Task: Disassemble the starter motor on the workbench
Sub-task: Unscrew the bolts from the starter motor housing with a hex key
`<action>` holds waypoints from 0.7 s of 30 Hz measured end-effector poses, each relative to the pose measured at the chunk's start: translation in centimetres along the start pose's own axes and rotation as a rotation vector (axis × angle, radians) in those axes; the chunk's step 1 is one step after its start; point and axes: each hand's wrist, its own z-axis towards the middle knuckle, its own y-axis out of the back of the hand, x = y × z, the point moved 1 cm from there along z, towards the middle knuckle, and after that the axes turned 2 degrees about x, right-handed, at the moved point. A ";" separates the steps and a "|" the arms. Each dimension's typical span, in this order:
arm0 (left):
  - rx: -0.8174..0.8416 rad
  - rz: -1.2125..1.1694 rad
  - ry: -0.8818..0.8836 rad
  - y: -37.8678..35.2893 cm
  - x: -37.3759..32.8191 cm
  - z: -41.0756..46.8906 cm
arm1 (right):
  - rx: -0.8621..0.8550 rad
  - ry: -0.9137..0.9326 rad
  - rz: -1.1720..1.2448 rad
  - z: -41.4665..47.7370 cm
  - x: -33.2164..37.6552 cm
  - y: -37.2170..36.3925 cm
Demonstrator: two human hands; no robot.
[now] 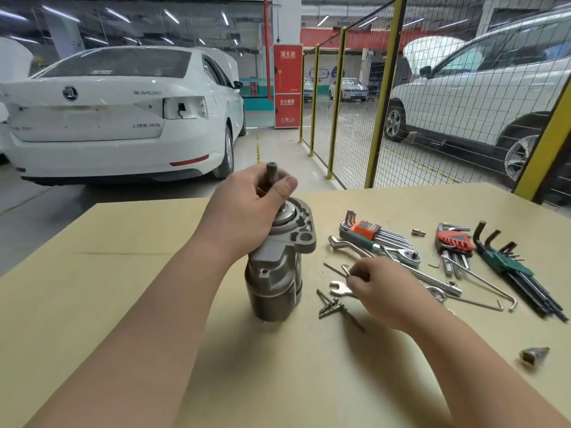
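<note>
**Head view.** 1 wide-angle camera, worn on the person's head, is looking forward and down across the workbench (pixel 123 273). It is sitting near the surface, with the left forearm (pixel 148 319) and right forearm (pixel 457 350) filling the lower frame, and is facing a white car (pixel 117 134) and mesh fence (pixel 358 125) beyond.

Left hand (pixel 247 205) grips high, right hand (pixel 378 290) pinches low.

Handle of open-end wrench (pixel 338 288) beneath the right hand (pixel 375 288); small metal piece (pixel 534 356) at right, indistinct.
</note>
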 end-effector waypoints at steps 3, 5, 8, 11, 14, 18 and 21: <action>-0.031 0.051 -0.087 -0.2 0.2 -0.3 | 0.002 -0.013 -0.049 0.1 -0.2 -0.3; -0.071 0.019 -0.075 0.1 0.7 -0.4 | 0.011 -0.015 -0.053 0.3 -0.4 -0.6; -0.164 -0.096 -0.011 1.3 2.3 -0.9 | 0.015 -0.039 -0.076 0.5 -0.6 -0.8; -0.242 -0.332 0.081 2.5 4.5 -2.6 | 0.031 -0.061 -0.103 0.9 -1.0 -1.0; -0.306 -0.472 0.180 3.6 6.6 -4.7 | 0.045 -0.074 -0.149 1.0 -0.9 -1.1; -0.373 -0.710 0.321 4.6 7.7 -6.2 | -0.051 0.003 -0.186 0.5 0.6 -1.0; -0.397 -0.798 0.360 4.7 7.5 -6.3 | -0.128 0.287 -0.054 -0.5 3.3 -1.0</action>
